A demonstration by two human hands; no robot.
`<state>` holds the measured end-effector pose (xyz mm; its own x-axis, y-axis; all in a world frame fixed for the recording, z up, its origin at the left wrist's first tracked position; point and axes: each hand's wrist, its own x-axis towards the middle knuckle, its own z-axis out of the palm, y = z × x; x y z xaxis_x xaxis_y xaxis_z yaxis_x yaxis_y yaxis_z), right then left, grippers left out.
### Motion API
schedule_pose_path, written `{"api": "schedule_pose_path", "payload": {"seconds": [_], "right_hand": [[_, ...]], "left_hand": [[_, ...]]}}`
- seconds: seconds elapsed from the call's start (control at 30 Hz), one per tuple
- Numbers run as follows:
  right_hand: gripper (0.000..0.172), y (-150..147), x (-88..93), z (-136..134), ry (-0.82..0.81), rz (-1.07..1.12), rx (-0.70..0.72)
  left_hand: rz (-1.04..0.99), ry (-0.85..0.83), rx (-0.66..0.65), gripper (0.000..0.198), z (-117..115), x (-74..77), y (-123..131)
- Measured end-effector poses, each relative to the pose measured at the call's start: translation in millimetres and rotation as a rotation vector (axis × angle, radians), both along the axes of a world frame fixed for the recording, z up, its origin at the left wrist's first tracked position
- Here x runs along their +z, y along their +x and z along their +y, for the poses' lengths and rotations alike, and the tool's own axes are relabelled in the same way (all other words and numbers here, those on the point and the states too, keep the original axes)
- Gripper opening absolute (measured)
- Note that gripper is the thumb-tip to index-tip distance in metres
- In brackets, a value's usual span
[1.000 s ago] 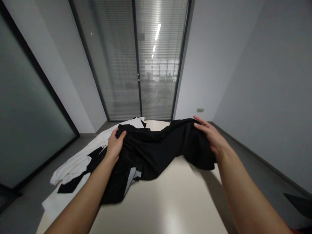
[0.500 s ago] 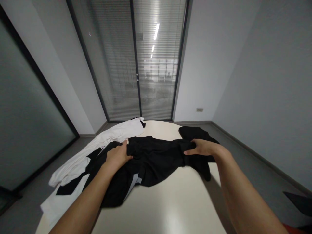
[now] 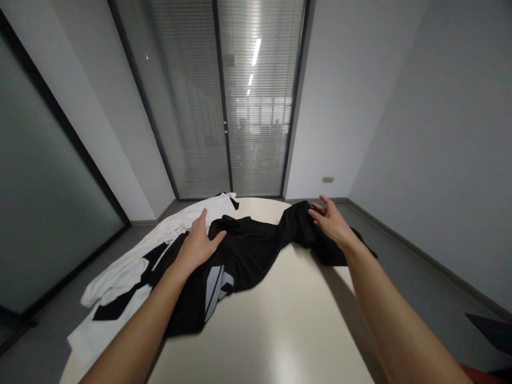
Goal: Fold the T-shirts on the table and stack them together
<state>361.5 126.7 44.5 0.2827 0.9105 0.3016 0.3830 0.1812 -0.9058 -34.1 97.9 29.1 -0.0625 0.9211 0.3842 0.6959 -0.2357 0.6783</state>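
Observation:
A rumpled black garment with light grey patches lies stretched across the table, its exact kind unclear. Over its left part, my left hand is open, thumb and fingers spread apart. My right hand is also open, with parted fingers beside the bunched right end of the garment. Whether the fingertips touch the fabric there, I cannot tell. More black cloth lies beneath the right hand at the table's right edge. My left forearm hides part of the garment's left side.
A white and black garment lies along the left side of the pale, round-edged table. Behind the table stand a glass partition with blinds and grey walls. A dark object shows at the lower right.
Both hands have let go of the black garment and opened. My right hand has risen slightly, and the garment's right end has shifted away from me and bunched up.

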Motion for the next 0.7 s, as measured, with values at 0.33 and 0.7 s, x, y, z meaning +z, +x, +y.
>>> {"api": "schedule_pose_path", "payload": {"seconds": [0.33,0.7], "right_hand": [[0.114,-15.5,-16.0,-13.2,-0.427,-0.808,0.247],[0.057,-37.9,-24.9,-11.6,-0.382,-0.773,0.233]], "left_hand": [[0.596,-0.483,-0.132,0.089,-44.7,36.5,11.5],[0.060,-0.142,-0.252,0.029,-20.6,32.4,11.0]]}}
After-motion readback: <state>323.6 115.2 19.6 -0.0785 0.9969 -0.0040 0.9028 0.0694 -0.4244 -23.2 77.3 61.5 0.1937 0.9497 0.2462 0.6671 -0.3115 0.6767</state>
